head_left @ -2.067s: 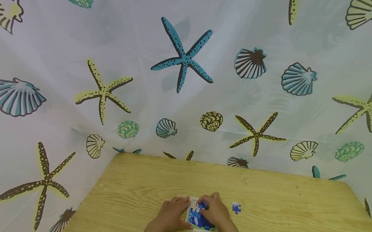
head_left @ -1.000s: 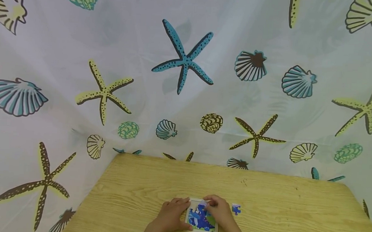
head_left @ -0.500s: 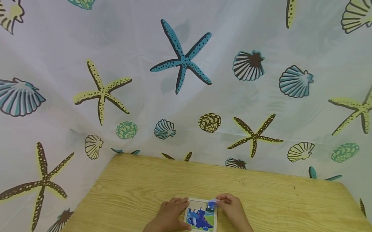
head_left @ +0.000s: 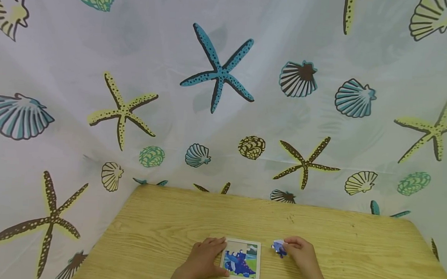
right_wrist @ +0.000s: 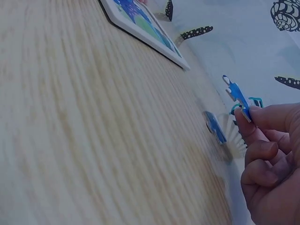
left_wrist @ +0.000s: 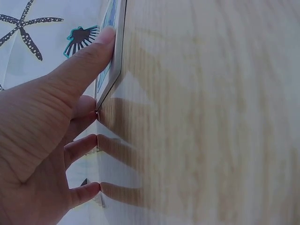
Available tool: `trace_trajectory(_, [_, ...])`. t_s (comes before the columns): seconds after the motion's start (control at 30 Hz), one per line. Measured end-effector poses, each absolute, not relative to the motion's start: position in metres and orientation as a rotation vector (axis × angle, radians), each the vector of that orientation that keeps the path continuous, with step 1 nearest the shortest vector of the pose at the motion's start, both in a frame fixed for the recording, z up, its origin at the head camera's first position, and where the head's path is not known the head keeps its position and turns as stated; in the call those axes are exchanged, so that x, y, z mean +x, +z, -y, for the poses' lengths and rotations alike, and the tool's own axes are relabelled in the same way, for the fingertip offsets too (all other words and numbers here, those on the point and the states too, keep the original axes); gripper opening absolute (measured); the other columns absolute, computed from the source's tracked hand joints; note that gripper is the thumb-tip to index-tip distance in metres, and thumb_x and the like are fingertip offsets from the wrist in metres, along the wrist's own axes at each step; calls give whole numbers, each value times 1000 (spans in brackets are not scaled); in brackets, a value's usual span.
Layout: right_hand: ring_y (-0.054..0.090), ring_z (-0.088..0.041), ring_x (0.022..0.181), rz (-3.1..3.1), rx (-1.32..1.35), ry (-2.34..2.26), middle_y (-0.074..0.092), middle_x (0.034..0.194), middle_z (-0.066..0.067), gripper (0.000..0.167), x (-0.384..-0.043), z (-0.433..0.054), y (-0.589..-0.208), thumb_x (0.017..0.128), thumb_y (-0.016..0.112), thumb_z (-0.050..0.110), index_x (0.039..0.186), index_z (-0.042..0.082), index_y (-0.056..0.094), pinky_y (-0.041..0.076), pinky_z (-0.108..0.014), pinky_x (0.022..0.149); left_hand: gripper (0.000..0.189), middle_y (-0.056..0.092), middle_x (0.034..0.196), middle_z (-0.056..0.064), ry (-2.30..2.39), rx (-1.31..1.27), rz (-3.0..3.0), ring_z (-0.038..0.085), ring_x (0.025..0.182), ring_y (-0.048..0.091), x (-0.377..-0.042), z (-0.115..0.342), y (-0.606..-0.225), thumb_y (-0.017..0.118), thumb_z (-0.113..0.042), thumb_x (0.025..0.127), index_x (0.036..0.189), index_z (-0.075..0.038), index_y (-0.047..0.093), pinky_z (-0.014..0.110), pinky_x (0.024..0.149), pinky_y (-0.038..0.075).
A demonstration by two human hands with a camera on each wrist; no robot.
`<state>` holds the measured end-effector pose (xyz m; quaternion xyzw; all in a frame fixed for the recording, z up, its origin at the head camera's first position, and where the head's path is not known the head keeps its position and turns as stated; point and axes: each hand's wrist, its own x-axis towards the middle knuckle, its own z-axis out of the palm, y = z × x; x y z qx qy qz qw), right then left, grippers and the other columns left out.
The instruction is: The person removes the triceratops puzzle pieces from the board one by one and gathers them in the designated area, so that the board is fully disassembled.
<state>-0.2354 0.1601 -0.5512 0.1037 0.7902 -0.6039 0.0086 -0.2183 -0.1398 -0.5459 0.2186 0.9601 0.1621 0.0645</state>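
A small jigsaw puzzle tray with a white frame [head_left: 258, 263] lies on the table, showing a blue dinosaur picture. Pieces fill its lower and right parts, while bare backing shows at the upper left. My left hand [head_left: 204, 258] rests at the tray's left side, its thumb [left_wrist: 89, 58] lying on the frame and the other fingers spread along the edge and table. To the right of the tray, my right hand [head_left: 301, 253] pinches a blue puzzle piece [right_wrist: 238, 97] between thumb and forefinger, above the table. Beneath it lies another loose puzzle piece [right_wrist: 215, 127], mostly covered in the head view.
The wood-grain table [head_left: 180, 213] reaches back to a white curtain [head_left: 166, 67] printed with starfish and shells. This curtain also hangs along the left and right sides.
My right hand has lifted a blue piece out of the tray's upper area and carried it right, over the loose piece. More backing now shows. My left hand has stayed in place.
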Motion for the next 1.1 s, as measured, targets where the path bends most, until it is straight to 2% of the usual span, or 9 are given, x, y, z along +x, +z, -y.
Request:
trace_trajectory(0.5, [59,-13,77,-2468,454,-1842,66,84,-1,24,-223,-202,-554,86,67,11,103,-5,65,48,-23,62,87,45,144,1,456,661,-2904,28,129,41,-220,141,-548,71,-63,69,137,-13,51,56,97,35])
trace_trajectory(0.9, [54,-12,66,-2603,479,-1765,65,73,1,20,-226,-203,-560,84,67,9,96,-6,66,43,-22,55,86,47,142,2,460,680,-2926,28,127,42,-217,140,-546,73,-61,68,136,-12,52,56,95,36])
trace_trajectory(1.1, [54,-12,67,-2731,461,-1660,65,75,-1,18,-226,-201,-561,82,68,12,91,-5,66,41,-24,58,86,48,142,2,457,681,-2937,27,126,43,-217,139,-544,74,-60,67,135,-12,53,55,94,37])
